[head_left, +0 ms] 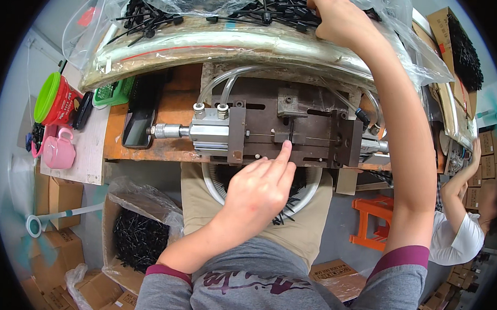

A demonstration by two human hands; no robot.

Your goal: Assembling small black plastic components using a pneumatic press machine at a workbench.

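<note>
A: Head view, item one?
B: Left hand [258, 191], fingers curled in, index finger out straight, its tip touching the front edge of the jig [291, 132] at the centre slot. It grips nothing.

A: The jig?
B: Dark metal block fixture, bolted flat on the orange bench [173, 110], directly ahead of the person. A silver cylinder [197, 131] joins its left side; clear hoses [221, 84] arc up from the cylinder's fittings.

A: Right hand?
B: Right hand [335, 14], arm stretched up past the jig, resting in the pile of black parts [266, 11] on the clear plastic sheet [220, 45] behind the jig. Fingers bent down into the pile; whether they hold a part, cannot tell.

A: Below the bench?
B: Round white basin [313, 185] on the lap, black parts inside, mostly hidden by the left hand. Carton [139, 236] of black parts at the person's left, lined with plastic.

A: Bench, left end?
B: Dark phone [139, 125], green basket [113, 93], red jar with green lid [55, 99], pink mug [59, 149].

A: Surroundings?
B: Orange stool [374, 221] at right; beyond it another person in a white shirt [455, 236], arm raised. Brown boxes [61, 252] on the floor.
</note>
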